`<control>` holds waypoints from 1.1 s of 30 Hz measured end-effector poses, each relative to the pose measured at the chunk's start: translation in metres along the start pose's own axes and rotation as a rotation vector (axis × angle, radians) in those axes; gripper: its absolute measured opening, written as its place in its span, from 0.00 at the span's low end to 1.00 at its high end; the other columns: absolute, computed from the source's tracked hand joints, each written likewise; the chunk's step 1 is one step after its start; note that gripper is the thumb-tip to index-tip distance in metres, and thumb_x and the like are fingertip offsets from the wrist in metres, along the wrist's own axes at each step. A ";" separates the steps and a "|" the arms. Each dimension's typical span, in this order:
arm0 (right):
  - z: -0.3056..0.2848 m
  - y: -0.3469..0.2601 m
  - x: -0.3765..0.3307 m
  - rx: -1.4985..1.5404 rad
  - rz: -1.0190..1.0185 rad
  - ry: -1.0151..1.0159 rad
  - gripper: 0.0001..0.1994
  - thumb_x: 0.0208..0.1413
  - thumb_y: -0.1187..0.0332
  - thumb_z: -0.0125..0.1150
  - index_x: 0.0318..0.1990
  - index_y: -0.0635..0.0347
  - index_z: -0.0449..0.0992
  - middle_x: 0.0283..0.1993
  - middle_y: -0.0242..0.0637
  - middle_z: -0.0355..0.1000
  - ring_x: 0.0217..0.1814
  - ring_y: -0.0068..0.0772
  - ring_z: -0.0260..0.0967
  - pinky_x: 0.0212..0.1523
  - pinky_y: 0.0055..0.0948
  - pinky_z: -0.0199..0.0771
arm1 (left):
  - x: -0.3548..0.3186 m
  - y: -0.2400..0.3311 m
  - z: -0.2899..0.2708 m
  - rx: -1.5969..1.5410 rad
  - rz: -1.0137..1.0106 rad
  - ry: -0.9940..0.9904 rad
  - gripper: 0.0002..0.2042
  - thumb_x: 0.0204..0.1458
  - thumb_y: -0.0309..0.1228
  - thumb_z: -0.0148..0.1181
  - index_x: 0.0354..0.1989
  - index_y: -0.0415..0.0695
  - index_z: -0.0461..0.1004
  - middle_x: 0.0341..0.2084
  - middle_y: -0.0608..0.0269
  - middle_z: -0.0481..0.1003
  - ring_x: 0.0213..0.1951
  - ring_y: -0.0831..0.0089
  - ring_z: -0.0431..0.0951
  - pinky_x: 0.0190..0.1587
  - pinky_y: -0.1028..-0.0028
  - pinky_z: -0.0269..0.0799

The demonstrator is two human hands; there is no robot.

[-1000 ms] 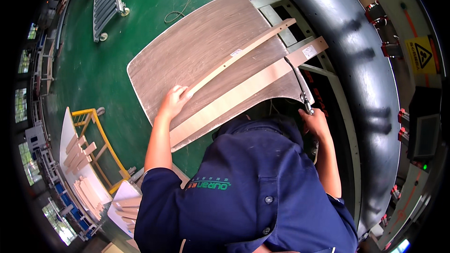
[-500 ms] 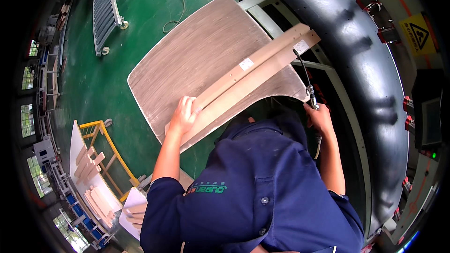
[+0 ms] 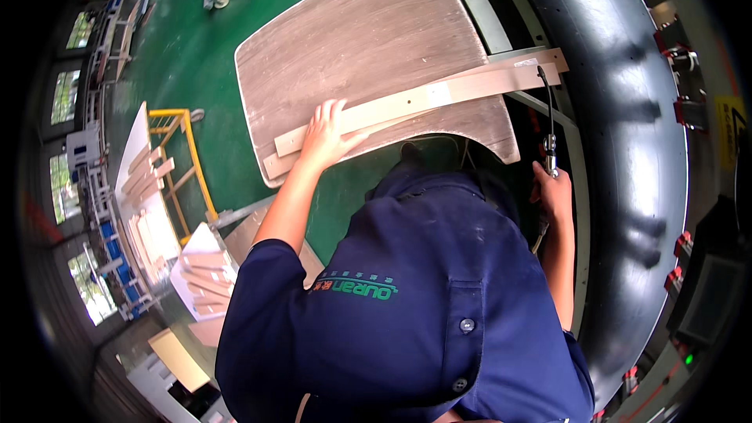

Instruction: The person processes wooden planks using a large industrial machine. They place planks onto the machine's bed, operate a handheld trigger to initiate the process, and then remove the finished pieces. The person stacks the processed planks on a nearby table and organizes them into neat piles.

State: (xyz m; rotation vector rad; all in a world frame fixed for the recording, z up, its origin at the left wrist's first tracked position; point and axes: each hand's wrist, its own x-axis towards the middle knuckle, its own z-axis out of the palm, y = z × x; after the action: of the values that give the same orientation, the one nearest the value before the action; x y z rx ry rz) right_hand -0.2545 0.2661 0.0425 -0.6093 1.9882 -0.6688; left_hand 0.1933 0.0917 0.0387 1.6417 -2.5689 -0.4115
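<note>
Green-and-orange lettering [image 3: 356,288] runs across the navy-blue cloth work shirt [image 3: 376,345]. White rectangular labels [image 3: 439,93] on two long, pale wooden strips [image 3: 384,113] are too small to read; a yellow, black-marked sign [image 3: 726,137] is shadowed.

Head-worn fisheye faces down, wide; shirt [image 3: 392,266] close below, hands [image 3: 321,136] and tabletop [image 3: 352,39] farther.

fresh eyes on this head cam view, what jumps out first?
Probably the big glossy black form curving down the right side. Next, two long pale wooden strips, overlapping at a slight angle across the brown board at upper centre. Then the long-nozzled tool in the person's right grip, right of centre.
</note>
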 end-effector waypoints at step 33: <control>-0.066 -0.028 0.065 -0.212 -0.268 -0.593 0.17 0.63 0.62 0.63 0.25 0.61 0.70 0.14 0.32 0.65 0.12 0.26 0.62 0.14 0.26 0.60 | -0.082 0.128 0.031 -0.063 -0.301 0.361 0.28 0.37 0.47 0.76 0.42 0.42 0.72 0.40 0.56 0.72 0.37 0.53 0.81 0.41 0.55 0.76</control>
State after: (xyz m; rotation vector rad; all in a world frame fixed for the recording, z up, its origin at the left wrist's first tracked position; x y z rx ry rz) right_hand -0.3374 0.2168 0.0499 -1.0778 1.4401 -0.3710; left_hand 0.1092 0.2221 0.0492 1.8838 -2.0423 -0.1855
